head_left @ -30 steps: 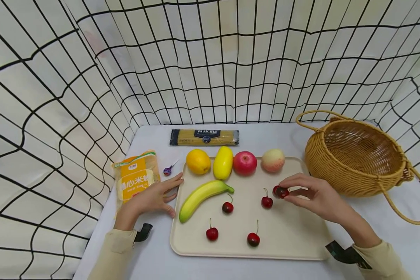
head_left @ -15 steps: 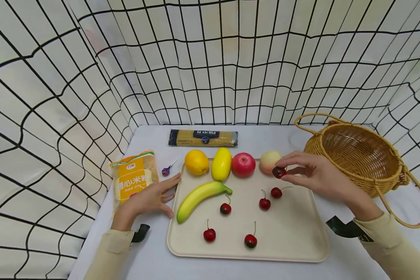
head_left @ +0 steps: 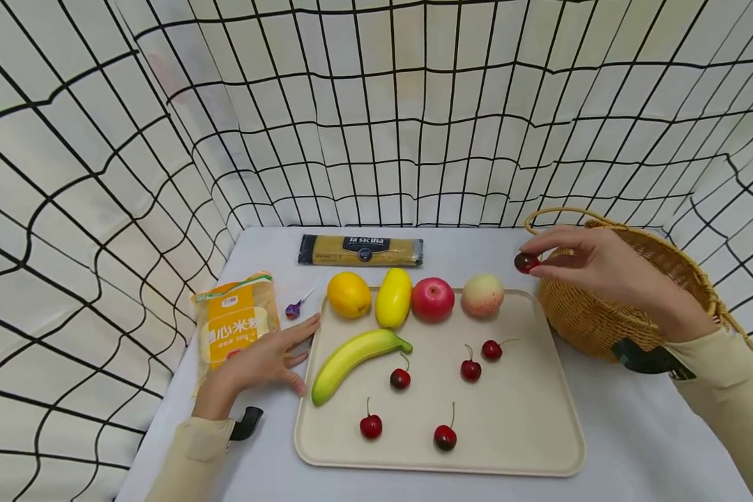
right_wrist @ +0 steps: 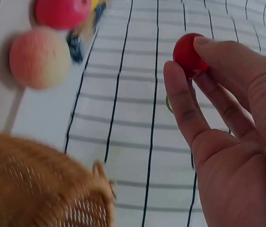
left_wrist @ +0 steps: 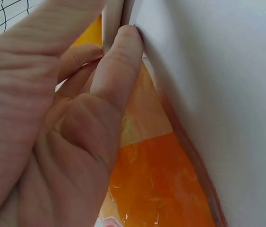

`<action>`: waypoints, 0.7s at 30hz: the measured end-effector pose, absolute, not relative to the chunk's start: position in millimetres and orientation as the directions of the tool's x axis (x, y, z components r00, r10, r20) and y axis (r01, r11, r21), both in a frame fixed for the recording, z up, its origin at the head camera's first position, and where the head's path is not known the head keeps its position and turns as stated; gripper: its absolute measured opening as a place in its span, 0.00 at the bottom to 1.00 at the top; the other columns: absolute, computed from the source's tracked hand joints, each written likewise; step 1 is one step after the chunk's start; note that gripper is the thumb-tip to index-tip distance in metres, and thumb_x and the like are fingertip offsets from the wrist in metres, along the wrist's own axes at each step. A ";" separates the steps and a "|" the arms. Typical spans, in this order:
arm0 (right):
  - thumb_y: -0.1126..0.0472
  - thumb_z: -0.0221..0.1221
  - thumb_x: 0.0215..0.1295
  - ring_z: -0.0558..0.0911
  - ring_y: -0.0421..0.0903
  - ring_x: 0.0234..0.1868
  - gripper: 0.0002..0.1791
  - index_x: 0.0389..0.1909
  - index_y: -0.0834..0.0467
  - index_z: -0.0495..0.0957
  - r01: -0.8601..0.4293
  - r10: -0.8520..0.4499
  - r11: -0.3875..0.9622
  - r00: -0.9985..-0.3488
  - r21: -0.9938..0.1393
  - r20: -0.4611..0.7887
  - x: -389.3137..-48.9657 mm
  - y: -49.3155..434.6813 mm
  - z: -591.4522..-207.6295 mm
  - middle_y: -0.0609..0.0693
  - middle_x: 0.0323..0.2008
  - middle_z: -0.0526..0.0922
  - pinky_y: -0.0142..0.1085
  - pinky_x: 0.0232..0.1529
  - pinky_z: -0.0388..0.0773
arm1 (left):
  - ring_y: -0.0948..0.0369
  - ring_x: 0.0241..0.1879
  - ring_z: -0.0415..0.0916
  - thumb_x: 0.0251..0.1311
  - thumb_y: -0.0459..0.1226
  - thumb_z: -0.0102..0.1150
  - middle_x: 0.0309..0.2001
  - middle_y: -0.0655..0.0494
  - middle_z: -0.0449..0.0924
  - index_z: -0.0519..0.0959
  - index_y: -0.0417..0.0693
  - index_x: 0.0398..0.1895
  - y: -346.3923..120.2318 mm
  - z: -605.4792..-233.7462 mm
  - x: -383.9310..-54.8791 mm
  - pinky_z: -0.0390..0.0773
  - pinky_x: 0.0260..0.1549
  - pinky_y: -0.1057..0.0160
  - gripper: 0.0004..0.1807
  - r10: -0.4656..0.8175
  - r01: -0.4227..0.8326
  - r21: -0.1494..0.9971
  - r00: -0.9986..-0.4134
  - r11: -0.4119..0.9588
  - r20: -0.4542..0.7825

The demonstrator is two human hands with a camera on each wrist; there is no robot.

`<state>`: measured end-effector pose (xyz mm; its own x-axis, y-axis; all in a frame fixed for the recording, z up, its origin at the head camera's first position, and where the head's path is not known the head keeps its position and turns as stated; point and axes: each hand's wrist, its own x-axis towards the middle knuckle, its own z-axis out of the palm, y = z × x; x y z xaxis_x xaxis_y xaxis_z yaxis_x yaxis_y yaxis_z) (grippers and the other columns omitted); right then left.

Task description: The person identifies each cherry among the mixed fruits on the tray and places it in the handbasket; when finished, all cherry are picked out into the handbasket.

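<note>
My right hand (head_left: 609,272) pinches a dark red cherry (head_left: 526,263) between thumb and fingers, raised beyond the tray's far right corner and partly in front of the wicker basket (head_left: 577,317). In the right wrist view the cherry (right_wrist: 189,54) shows bright red, with a bit of green stem behind the fingers. My left hand (head_left: 257,366) rests with spread fingers at the left rim of the beige tray (head_left: 508,446). On the tray lie a banana (head_left: 351,359) and several stemmed cherries (head_left: 470,369). A lemon (head_left: 348,295), yellow oblong fruit (head_left: 393,298), red apple (head_left: 433,300) and peach (head_left: 482,295) line its far edge.
A spaghetti pack (head_left: 360,250) lies behind the tray. An orange-and-clear food bag (head_left: 238,317) sits at the left, partly under my left hand, beside a small purple-wrapped lollipop (head_left: 293,309). Black netting (head_left: 376,139) over white cloth walls the table on the sides and back.
My right hand has lifted a cherry off the tray and carried it up past the peach, then right to the basket. Another cherry stays behind there. The left hand keeps its place.
</note>
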<state>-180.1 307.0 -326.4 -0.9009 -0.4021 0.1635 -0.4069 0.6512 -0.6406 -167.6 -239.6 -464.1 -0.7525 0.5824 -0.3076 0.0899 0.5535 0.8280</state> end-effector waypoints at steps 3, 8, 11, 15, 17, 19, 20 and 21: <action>0.65 0.73 0.67 0.91 0.34 0.43 0.20 0.59 0.49 0.88 -0.352 -0.359 0.679 -0.925 -0.644 0.128 -193.3 325.7 -318.4 0.44 0.58 0.86 0.20 0.44 0.85 | 0.40 0.78 0.67 0.45 0.37 0.85 0.89 0.44 0.40 0.47 0.44 0.88 -239.7 -464.4 -166.7 0.80 0.67 0.59 0.70 0.577 0.087 0.829 -0.757 0.553 -0.306; 0.62 0.71 0.70 0.88 0.28 0.48 0.19 0.60 0.52 0.87 -0.305 -0.308 0.701 -0.945 -0.645 0.113 -210.1 352.4 -311.5 0.37 0.55 0.87 0.16 0.47 0.83 | 0.39 0.79 0.65 0.45 0.36 0.85 0.89 0.44 0.39 0.46 0.44 0.88 -240.8 -464.9 -166.7 0.80 0.67 0.59 0.71 0.579 0.055 0.846 -0.752 0.531 -0.314; 0.61 0.70 0.71 0.87 0.26 0.49 0.18 0.61 0.53 0.86 -0.283 -0.284 0.707 -0.953 -0.648 0.107 -215.5 364.5 -312.0 0.34 0.51 0.88 0.15 0.47 0.83 | 0.38 0.79 0.64 0.44 0.36 0.85 0.89 0.44 0.38 0.46 0.45 0.88 -241.9 -465.2 -167.0 0.81 0.67 0.59 0.71 0.575 0.044 0.850 -0.754 0.525 -0.316; 0.60 0.71 0.71 0.85 0.22 0.49 0.18 0.60 0.53 0.87 -0.265 -0.260 0.734 -0.960 -0.625 0.102 -220.9 382.7 -319.1 0.29 0.49 0.88 0.13 0.46 0.80 | 0.38 0.78 0.65 0.44 0.36 0.85 0.89 0.45 0.38 0.46 0.45 0.88 -243.2 -465.7 -165.5 0.81 0.66 0.60 0.71 0.573 0.050 0.848 -0.758 0.527 -0.312; 0.60 0.71 0.71 0.82 0.19 0.49 0.17 0.58 0.53 0.88 -0.254 -0.254 0.765 -0.963 -0.592 0.084 -223.2 392.5 -321.5 0.29 0.49 0.88 0.12 0.45 0.79 | 0.38 0.78 0.65 0.44 0.36 0.85 0.89 0.44 0.37 0.46 0.45 0.88 -243.7 -466.2 -164.8 0.82 0.66 0.60 0.71 0.579 0.059 0.850 -0.756 0.524 -0.304; 0.60 0.72 0.70 0.81 0.19 0.48 0.15 0.56 0.52 0.89 -0.259 -0.265 0.797 -0.962 -0.546 0.068 -225.5 401.5 -321.2 0.30 0.48 0.89 0.11 0.44 0.76 | 0.38 0.78 0.65 0.44 0.35 0.85 0.89 0.44 0.37 0.46 0.43 0.88 -244.0 -466.2 -164.3 0.82 0.66 0.60 0.71 0.587 0.059 0.859 -0.754 0.509 -0.296; 0.59 0.72 0.69 0.81 0.19 0.47 0.15 0.55 0.51 0.90 -0.254 -0.270 0.810 -0.962 -0.528 0.047 -226.3 405.1 -320.1 0.32 0.48 0.90 0.12 0.43 0.76 | 0.37 0.78 0.64 0.44 0.34 0.85 0.89 0.43 0.37 0.45 0.43 0.88 -244.2 -466.3 -164.3 0.82 0.66 0.60 0.71 0.591 0.060 0.863 -0.753 0.502 -0.291; 0.59 0.73 0.69 0.81 0.20 0.47 0.15 0.55 0.50 0.90 -0.251 -0.277 0.824 -0.960 -0.508 0.024 -227.5 408.5 -318.8 0.34 0.48 0.91 0.12 0.43 0.75 | 0.37 0.78 0.64 0.44 0.34 0.85 0.89 0.43 0.37 0.45 0.43 0.88 -244.5 -466.4 -164.5 0.82 0.66 0.61 0.71 0.593 0.061 0.866 -0.752 0.497 -0.287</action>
<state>-227.5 408.5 -318.8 -0.9605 -0.2773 0.0238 -0.2505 0.8240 -0.5081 -164.5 -244.5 -466.4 -0.7524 0.5926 -0.2875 0.0609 0.4971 0.8655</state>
